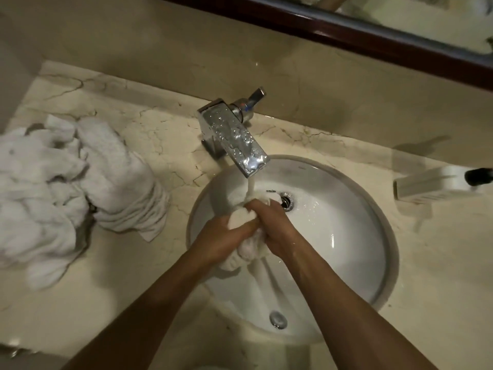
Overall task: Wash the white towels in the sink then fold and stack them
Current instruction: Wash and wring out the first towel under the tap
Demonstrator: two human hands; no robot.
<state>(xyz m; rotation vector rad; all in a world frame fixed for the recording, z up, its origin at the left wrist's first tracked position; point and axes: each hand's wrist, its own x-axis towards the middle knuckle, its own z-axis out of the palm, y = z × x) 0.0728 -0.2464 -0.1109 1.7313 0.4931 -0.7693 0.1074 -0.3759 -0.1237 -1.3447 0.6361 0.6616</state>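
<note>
Item: towel [249, 249], white, sodden, bunched; location, over the sink [346, 263] bowl, under the tap [234, 140] stream at 12 o'clock. I have my left hand [224, 243] and right hand [277, 233] each with the grip closed round the wad, a tail hanging below. Method, as I judge it: rub the two fistfuls against each other under the flow, turn fresh cloth into the water, keep it over the bowl. Stock waiting: towel pile [69, 188], crumpled, on the bench at 9 o'clock.
</note>
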